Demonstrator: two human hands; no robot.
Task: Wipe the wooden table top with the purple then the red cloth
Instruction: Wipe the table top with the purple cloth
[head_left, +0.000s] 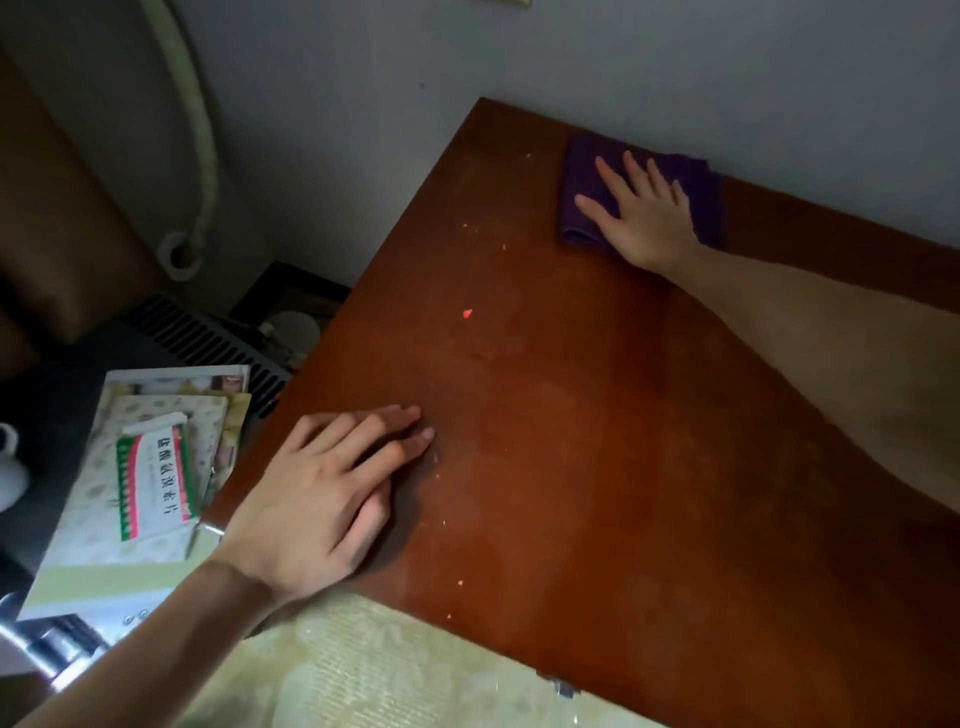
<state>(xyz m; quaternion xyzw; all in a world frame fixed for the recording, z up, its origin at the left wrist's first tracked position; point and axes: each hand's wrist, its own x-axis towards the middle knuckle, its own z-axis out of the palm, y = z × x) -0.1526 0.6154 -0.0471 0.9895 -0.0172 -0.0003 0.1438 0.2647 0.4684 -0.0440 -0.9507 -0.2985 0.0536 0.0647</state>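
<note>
Hands flat on the wooden surface, one on a cloth.
Head view: the right hand, arm stretched far forward, presses open-palmed with fingers spread on the folded purple cloth at the far edge by the wall, gripping nothing. The left hand lies flat and empty near the left edge, fingers together. Pale crumbs dot the wood between them.

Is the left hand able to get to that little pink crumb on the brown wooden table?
Probably yes: the left hand lies flat near the pink crumb, with only bare table between.
</note>
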